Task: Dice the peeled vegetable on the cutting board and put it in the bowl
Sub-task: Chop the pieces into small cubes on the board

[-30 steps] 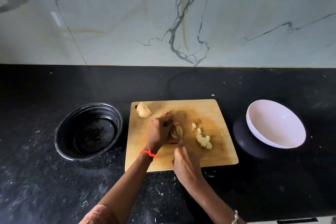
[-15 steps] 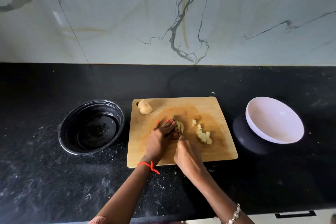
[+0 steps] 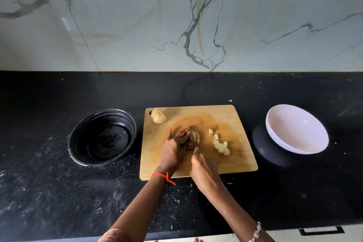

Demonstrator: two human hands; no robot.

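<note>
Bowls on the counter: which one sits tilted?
The white bowl, right of the wooden cutting board, leans on a dark round base; the black bowl on the left sits flat.

Cutting board [image 3: 231,161] was pale wood, matt, stained darker at centre. Counter [image 3: 59,192] was black speckled stone. Wall [image 3: 255,15] was glossy veined marble. White bowl [image 3: 314,143] appeared smooth.
</note>
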